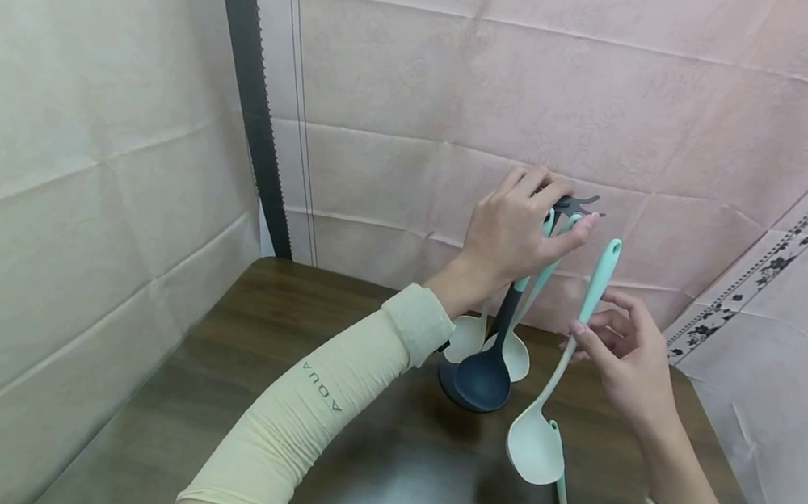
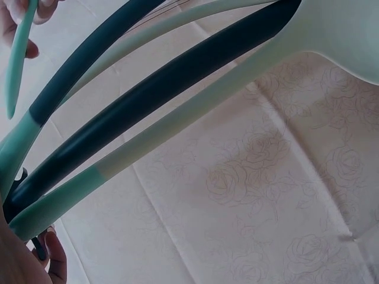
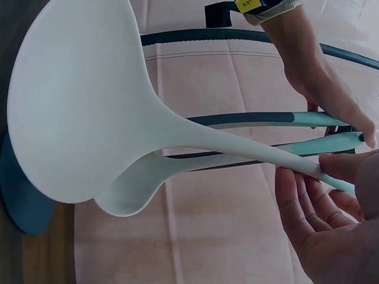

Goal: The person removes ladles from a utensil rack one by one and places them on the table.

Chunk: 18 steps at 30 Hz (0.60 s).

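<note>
My left hand (image 1: 516,224) grips the dark hooked top (image 1: 575,206) of a utensil stand. From it hang a navy ladle (image 1: 482,380) with a mint handle and pale utensils, one with a white bowl (image 1: 515,355). To the right, my right hand (image 1: 629,361) pinches a white ladle (image 1: 535,447) between thumb and fingers, around where its mint handle meets the pale shaft. That ladle is tilted, handle end up and bowl down, apart from the hanging utensils. Its bowl (image 3: 77,100) fills much of the right wrist view. The left palm partly hides the hooks.
Below the held ladle, another utensil (image 1: 564,499) with a mint handle end and pale shaft lies on the brown wooden table (image 1: 275,304). Pale patterned cloth (image 1: 393,64) hangs behind the table and at both sides.
</note>
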Motion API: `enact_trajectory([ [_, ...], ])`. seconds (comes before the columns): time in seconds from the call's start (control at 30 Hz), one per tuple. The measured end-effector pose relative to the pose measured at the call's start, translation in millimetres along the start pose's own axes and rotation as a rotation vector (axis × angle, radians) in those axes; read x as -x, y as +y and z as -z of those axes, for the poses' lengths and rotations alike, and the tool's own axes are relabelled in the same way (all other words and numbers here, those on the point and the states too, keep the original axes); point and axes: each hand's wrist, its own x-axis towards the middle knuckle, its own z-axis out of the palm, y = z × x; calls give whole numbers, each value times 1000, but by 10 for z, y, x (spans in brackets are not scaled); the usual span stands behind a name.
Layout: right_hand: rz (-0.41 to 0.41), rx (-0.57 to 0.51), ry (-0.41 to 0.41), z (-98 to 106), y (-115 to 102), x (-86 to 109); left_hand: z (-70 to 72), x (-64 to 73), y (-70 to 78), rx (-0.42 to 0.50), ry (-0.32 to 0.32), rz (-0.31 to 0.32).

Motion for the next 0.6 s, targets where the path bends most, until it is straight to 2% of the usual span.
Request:
enact_trajectory([
  [0.27,-68,84,7,1,84,69,-10,12,-5,7,4,2],
  [0.6,-73,124,-23,-11,156,111,-2,10,-2,1,13,2],
])
